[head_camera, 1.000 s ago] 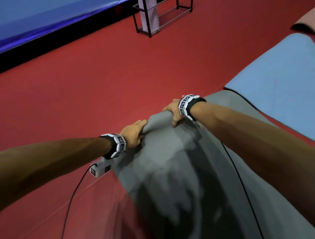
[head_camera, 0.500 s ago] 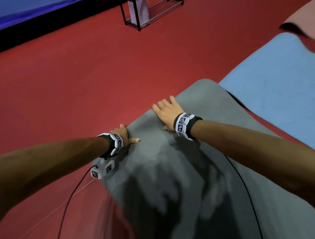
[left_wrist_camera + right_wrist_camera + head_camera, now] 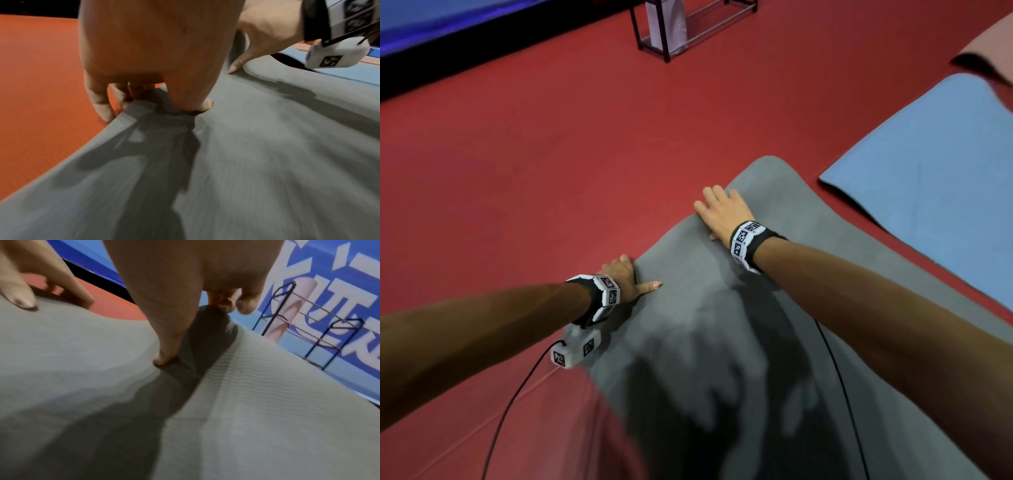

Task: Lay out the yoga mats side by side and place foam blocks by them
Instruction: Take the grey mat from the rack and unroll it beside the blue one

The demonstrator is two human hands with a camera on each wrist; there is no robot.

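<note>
A grey yoga mat (image 3: 688,342) lies unrolled on the red floor in front of me, its far end (image 3: 767,171) slightly raised. My left hand (image 3: 625,274) pinches the mat's left edge, with the thumb on top and the fingers (image 3: 100,104) curled down at the edge. Farther along, my right hand (image 3: 722,212) rests flat on the mat, fingers straight, thumb (image 3: 164,360) pressing the surface. To the right, a light blue mat (image 3: 935,164) lies flat and parallel to the grey one. Foam blocks are not in view.
A pink mat (image 3: 989,44) shows at the far right beyond the blue one. A black wire rack (image 3: 688,31) holding a pale rolled mat (image 3: 666,20) stands ahead by a blue wall banner (image 3: 329,288). Red floor (image 3: 551,171) lies open to the left.
The grey mat's rolled end has opened out away from me. My right hand went from gripping the roll to lying flat; my left hand shifted onto the left edge.
</note>
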